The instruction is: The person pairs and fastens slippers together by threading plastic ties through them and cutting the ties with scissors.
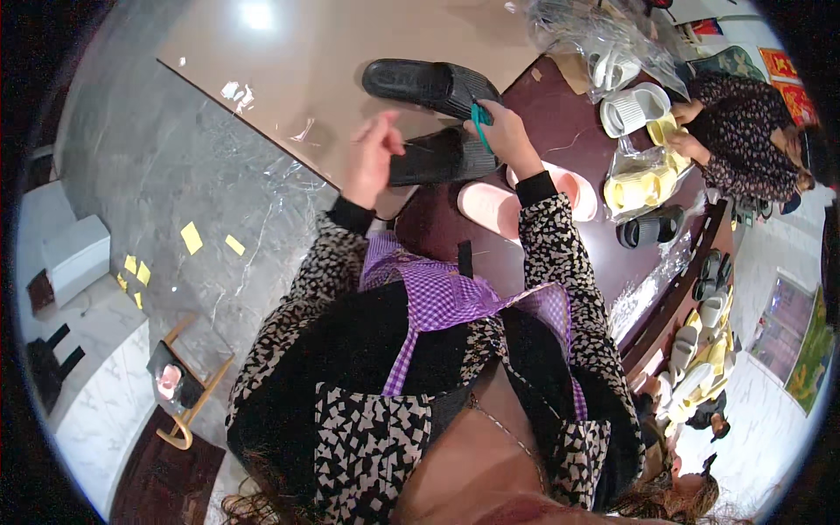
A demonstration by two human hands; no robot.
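My left hand [374, 157] is raised at the near left of a pair of black slide sandals, slightly blurred. Its fingers are loosely curled and apart, and I make out nothing in them. In my right hand [506, 136] is a small teal tool [481, 124] that looks like thread snips, held over the straps. The farther black slide [407, 80] lies with its ribbed strap toward the right. Closer to me, the second black slide [429, 160] lies parallel, its heel end partly behind my left hand. Pink slides [490, 208] lie beneath my right wrist.
The table has a beige board [289, 44] and a dark red top [560, 114]. White slides [634, 109], bagged yellow slides [640, 188] and dark slides [649, 227] line the right. A co-worker's hands [691, 144] touch yellow slides there. Clear plastic bags [604, 35] lie at the back.
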